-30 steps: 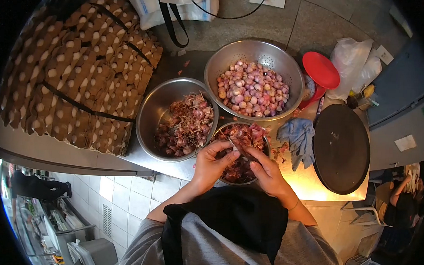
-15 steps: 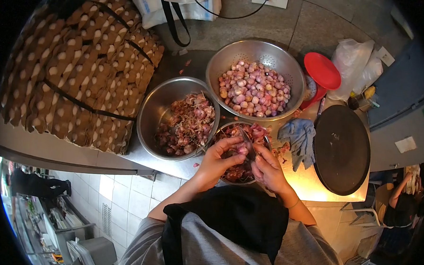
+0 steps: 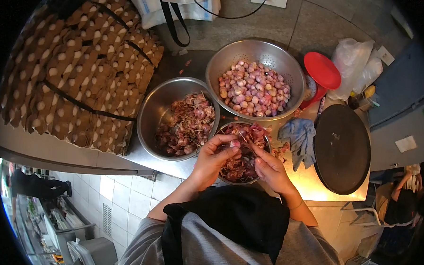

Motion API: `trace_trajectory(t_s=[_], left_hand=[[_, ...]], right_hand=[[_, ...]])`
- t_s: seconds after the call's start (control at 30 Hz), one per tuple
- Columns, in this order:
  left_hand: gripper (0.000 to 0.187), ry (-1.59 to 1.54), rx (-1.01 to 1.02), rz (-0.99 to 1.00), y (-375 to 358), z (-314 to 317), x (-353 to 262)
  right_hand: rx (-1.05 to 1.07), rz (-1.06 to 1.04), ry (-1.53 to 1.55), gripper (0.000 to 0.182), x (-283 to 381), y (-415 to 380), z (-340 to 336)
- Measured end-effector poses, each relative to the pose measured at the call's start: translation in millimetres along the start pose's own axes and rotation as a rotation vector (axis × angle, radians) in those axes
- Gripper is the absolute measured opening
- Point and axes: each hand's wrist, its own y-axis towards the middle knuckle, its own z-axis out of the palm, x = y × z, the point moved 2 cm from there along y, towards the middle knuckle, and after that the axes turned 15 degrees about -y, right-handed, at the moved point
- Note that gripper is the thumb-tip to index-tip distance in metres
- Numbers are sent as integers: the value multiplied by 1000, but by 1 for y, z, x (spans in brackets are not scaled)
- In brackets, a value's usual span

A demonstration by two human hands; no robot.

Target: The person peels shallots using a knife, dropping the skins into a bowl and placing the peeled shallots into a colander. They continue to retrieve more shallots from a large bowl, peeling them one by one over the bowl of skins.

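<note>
My left hand (image 3: 214, 157) pinches a shallot (image 3: 235, 144) between thumb and fingertips. Close by on the right, my right hand (image 3: 270, 169) is closed around a small knife, whose blade shows only as a thin edge near the shallot. Both hands are over a metal bowl of reddish shallot skins (image 3: 241, 170). To its left stands a steel bowl (image 3: 145, 111) holding unpeeled shallots (image 3: 194, 115) with dry roots. Behind is a large steel colander (image 3: 290, 65) with many peeled pinkish shallots (image 3: 254, 89).
Stacked egg trays (image 3: 77, 70), strapped in black, fill the left. Right of the skins bowl lie a blue-grey glove (image 3: 298, 140) and a round dark tray (image 3: 342, 150). A red-topped scale (image 3: 322, 71) and plastic bags (image 3: 351, 63) stand behind. Another person (image 3: 403, 202) is at far right.
The knife has turned, so its blade, broad before, now shows thin. My left hand has tilted the shallot, and the two hands are slightly further apart.
</note>
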Motion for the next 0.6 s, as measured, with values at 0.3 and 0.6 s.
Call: trace_trajectory(t_s=[0.3,0.6], left_hand=[[29,30,-59,-60,-5,10,-1],[25,62,-47,-25,-6,6,1]], right_hand=[[-83,-285,-516,42,15,3,7],[-116,-216,-744,39,19,1,8]])
